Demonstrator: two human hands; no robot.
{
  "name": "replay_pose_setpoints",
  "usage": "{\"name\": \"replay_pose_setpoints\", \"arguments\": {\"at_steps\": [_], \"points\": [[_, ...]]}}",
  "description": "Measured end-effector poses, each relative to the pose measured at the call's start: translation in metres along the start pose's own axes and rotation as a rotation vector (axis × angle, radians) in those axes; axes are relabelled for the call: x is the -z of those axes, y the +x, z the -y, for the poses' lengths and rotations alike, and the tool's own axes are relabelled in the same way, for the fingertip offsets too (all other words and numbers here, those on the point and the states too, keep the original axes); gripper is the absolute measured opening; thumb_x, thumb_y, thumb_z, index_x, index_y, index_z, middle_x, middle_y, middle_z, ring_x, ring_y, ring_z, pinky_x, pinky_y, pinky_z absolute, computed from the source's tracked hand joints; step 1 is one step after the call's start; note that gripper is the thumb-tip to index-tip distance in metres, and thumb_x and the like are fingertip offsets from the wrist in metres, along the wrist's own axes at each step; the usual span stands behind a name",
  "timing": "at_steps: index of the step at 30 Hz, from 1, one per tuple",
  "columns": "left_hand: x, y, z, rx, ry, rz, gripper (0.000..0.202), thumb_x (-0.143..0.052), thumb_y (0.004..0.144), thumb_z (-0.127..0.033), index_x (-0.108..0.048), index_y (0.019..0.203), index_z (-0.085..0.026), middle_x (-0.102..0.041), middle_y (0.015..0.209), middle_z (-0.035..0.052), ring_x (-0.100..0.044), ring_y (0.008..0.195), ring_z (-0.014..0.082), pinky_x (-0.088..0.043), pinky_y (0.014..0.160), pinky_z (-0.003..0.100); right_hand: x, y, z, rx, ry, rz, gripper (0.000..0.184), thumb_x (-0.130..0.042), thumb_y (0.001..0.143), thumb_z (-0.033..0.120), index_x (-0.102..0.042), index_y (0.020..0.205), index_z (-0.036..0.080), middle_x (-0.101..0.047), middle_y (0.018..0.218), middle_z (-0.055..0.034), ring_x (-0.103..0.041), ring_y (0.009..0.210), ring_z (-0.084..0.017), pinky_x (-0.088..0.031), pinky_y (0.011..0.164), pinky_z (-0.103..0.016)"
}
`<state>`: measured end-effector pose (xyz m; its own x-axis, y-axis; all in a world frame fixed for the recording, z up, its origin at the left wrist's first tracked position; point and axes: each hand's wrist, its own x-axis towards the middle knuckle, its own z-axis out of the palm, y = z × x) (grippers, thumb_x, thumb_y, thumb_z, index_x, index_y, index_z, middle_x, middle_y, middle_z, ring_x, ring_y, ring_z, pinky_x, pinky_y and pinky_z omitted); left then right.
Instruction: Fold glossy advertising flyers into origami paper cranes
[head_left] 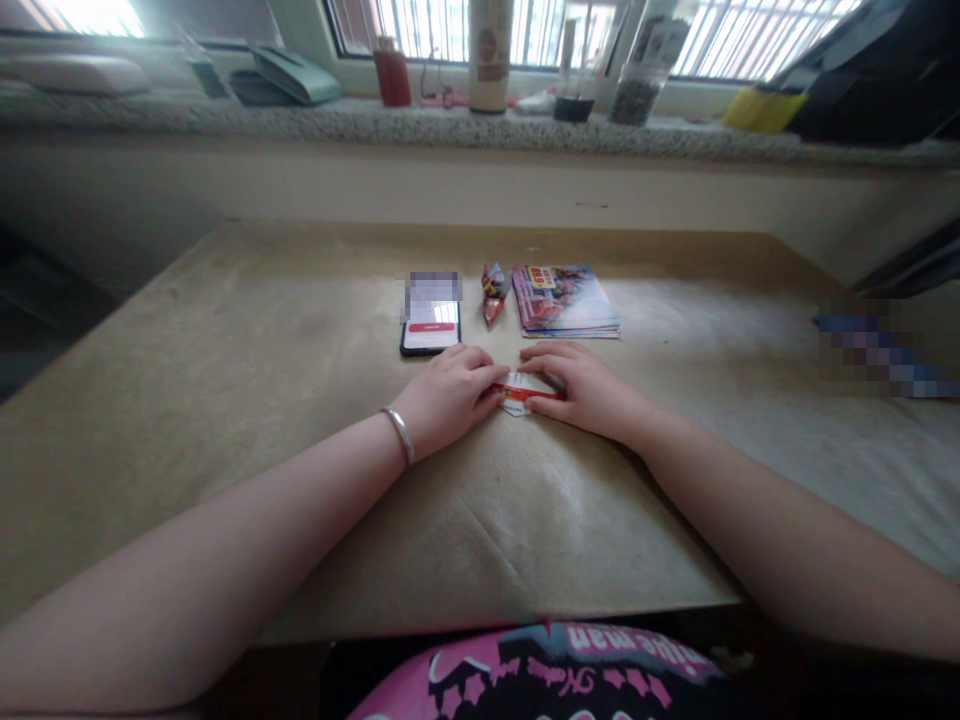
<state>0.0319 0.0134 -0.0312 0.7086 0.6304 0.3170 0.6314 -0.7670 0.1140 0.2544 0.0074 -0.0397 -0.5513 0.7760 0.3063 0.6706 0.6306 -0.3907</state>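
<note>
A small folded paper point(517, 393), white with a red and orange band and a pointed lower edge, lies on the table between my hands. My left hand point(450, 398), with a silver bangle at the wrist, has its fingers closed on the paper's left end. At the right end, my right hand point(581, 390) holds the paper with the thumb along its lower side and the fingers curved over the far side. Parts of both ends are hidden under my fingers. Just beyond my left hand lies a phone point(431, 338) with a lit, partly blurred screen.
A folded paper figure point(493, 295) stands beyond my hands, beside a stack of colourful printed sheets point(568, 300). A blurred blue strip point(885, 355) lies at the right. Bottles, a red container point(392, 75) and other items line the stone windowsill point(300, 118).
</note>
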Motion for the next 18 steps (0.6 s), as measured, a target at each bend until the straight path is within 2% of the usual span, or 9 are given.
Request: {"name": "replay_pose_setpoints", "arguments": {"at_steps": [5, 8, 12, 18], "points": [[0.000, 0.000, -0.001, -0.021, -0.053, 0.006, 0.031, -0.053, 0.089, -0.026, -0.060, 0.117, -0.015, -0.063, 0.102, 0.0092, -0.055, 0.093, 0.0204, -0.047, 0.085, 0.034, 0.000, 0.001, 0.001, -0.023, 0.123, -0.022, 0.034, -0.069, 0.072, 0.029, -0.063, 0.103, 0.017, -0.063, 0.117, -0.0127, -0.054, 0.114, -0.025, -0.041, 0.099, -0.044], [0.000, 0.000, 0.000, -0.015, -0.095, -0.020, 0.030, -0.056, 0.086, -0.024, -0.060, 0.114, -0.014, -0.063, 0.099, 0.0084, -0.056, 0.092, 0.0201, -0.047, 0.084, 0.033, -0.001, 0.001, 0.003, -0.070, 0.176, -0.023, 0.033, -0.069, 0.071, 0.027, -0.060, 0.102, 0.018, -0.065, 0.106, -0.0093, -0.057, 0.105, -0.024, -0.045, 0.093, -0.042], [0.001, 0.000, 0.001, 0.007, -0.156, -0.056, 0.024, -0.059, 0.083, -0.022, -0.061, 0.106, -0.015, -0.062, 0.092, 0.0058, -0.057, 0.082, 0.0162, -0.048, 0.076, 0.028, -0.003, 0.001, 0.008, -0.134, 0.248, -0.038, 0.028, -0.066, 0.070, 0.026, -0.058, 0.097, 0.020, -0.063, 0.093, -0.0040, -0.059, 0.087, -0.019, -0.048, 0.079, -0.034], [0.002, 0.000, -0.001, 0.067, -0.266, -0.076, 0.022, -0.056, 0.083, -0.018, -0.059, 0.105, -0.017, -0.059, 0.093, 0.0031, -0.057, 0.074, 0.0110, -0.047, 0.067, 0.022, -0.003, 0.001, 0.010, -0.250, 0.343, -0.049, 0.026, -0.065, 0.072, 0.029, -0.060, 0.095, 0.020, -0.060, 0.078, 0.0008, -0.055, 0.069, -0.014, -0.044, 0.063, -0.026]]}}
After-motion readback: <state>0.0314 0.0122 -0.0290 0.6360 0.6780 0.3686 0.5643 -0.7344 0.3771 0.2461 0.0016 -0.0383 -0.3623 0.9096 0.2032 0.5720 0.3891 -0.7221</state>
